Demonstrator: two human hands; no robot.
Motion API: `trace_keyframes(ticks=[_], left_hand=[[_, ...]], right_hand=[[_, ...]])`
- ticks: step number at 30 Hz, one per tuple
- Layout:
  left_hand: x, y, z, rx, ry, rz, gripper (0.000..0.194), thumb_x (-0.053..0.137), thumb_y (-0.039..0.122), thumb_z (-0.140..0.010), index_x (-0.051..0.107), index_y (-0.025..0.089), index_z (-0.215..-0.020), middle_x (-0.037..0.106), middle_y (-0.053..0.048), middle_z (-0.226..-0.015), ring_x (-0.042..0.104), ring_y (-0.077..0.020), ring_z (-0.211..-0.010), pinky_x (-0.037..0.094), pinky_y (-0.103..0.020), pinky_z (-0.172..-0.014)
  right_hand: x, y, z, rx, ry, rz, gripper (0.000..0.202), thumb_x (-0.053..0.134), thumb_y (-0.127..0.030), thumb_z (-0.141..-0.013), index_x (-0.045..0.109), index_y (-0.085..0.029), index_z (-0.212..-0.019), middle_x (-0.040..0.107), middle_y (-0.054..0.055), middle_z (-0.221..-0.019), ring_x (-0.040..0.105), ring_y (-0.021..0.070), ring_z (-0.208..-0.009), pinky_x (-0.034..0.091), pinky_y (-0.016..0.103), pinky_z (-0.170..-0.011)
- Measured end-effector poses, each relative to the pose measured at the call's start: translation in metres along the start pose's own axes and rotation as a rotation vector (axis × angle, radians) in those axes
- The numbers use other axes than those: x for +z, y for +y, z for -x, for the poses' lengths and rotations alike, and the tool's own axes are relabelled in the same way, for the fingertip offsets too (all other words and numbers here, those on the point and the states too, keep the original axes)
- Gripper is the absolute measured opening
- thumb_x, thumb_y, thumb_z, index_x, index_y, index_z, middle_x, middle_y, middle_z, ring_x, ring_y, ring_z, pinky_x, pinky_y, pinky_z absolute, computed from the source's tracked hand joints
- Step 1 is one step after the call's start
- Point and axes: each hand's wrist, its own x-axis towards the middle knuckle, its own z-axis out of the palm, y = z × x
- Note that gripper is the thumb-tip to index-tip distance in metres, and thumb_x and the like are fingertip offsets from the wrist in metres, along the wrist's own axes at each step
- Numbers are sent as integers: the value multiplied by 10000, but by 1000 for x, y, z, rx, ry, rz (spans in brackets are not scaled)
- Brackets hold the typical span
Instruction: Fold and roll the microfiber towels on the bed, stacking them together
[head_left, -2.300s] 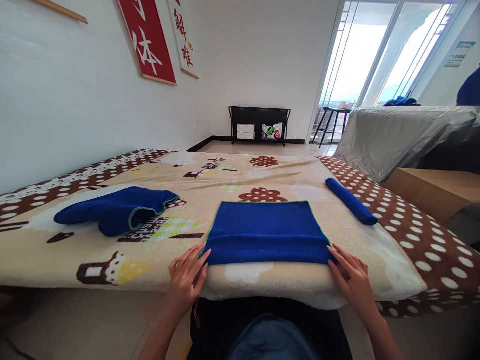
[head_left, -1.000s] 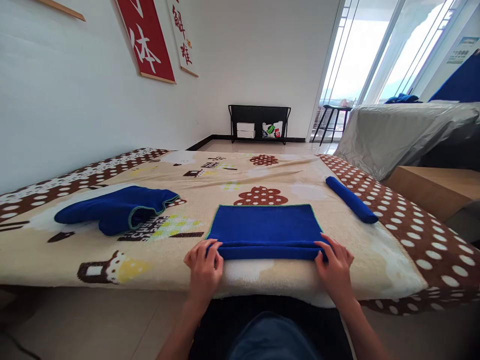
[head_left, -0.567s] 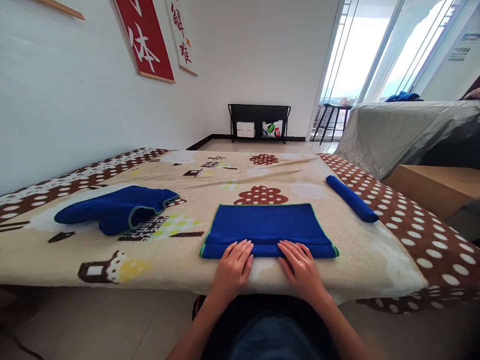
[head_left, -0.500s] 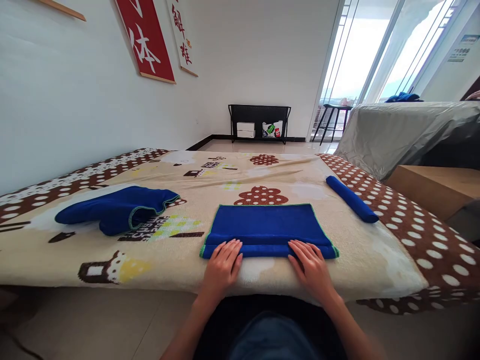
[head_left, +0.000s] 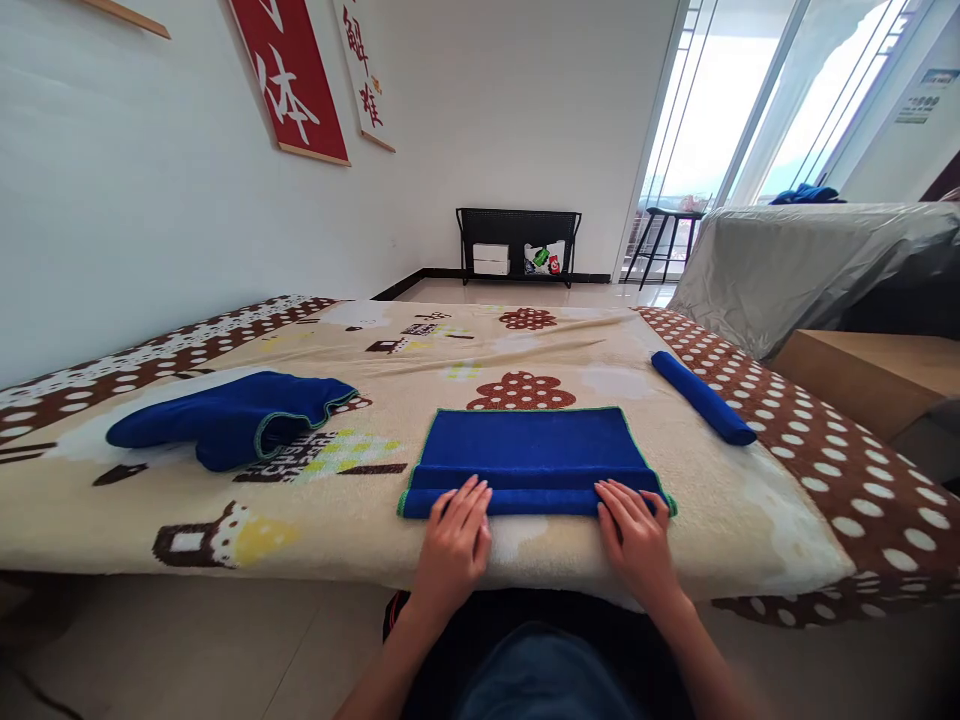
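Observation:
A blue cloth with green stitched edges lies flat in front of me, its near edge turned over into a flat band. On the left part of that band rest the fingertips of my left hand, stretched out and lying on top. My right hand lies the same way near the band's right end, thumb toward me. Both palms face down, and neither hand grasps the cloth. To the left is a crumpled blue cloth, also green-edged. A tightly rolled blue cloth lies to the right.
Everything lies on a bed-like surface with a patterned cream blanket, bordered in brown with white dots. Beyond it stands a black rack against the wall. A cardboard box and covered furniture are at the right, near a stool.
My right hand has shifted a little to the right along the band, and my left hand slightly right too. The folded band looks slightly wider. The other cloths have stayed put.

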Motion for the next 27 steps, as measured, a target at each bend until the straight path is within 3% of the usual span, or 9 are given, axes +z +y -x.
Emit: trace_keyframes(ticks=[4,8,11,20,27], left_hand=[[18,40,-28,60,-148,91,424,432,211,-958,543,147,-1362,593,-117,-1394,540,-245,-1309,377,-439,-1083],[26,43,-37,3,-170,113,392,431,227,-972,575,152,-1329,604,-118,-1381,554,-252,-1293,413,-455,-1051],[21,24,-29,-41,-141,72,391,433,292,-992,579,172,-1334,599,-118,-1386,539,-263,-1308,410,-463,-1045],[-12,-70,19,-151,-67,-96,392,444,287,-984,574,216,-1348,611,-95,-1376,543,-263,-1305,282,-467,-1100],[-38,-90,41,-142,-41,-5,451,449,228,-959,497,284,-1404,548,-73,-1449,443,-268,-1391,285,-456,-1077]], right_hand=[[16,-50,-18,-99,-120,-102,372,425,-232,-992,565,-223,-1336,638,60,-1319,574,218,-1229,334,416,-1056],[22,-62,-27,-93,-143,-120,362,412,-230,-1002,565,-211,-1330,628,52,-1336,565,205,-1237,345,404,-1054],[19,-43,-24,-66,-127,-62,365,439,-325,-1012,556,-219,-1341,623,63,-1344,563,222,-1247,345,419,-1053],[-9,59,10,67,-77,114,425,420,-452,-1006,576,-228,-1332,619,69,-1349,564,246,-1257,348,442,-1050],[-30,96,29,3,-44,-47,444,515,-403,-958,528,-286,-1387,578,41,-1398,560,232,-1252,418,418,-1033]])
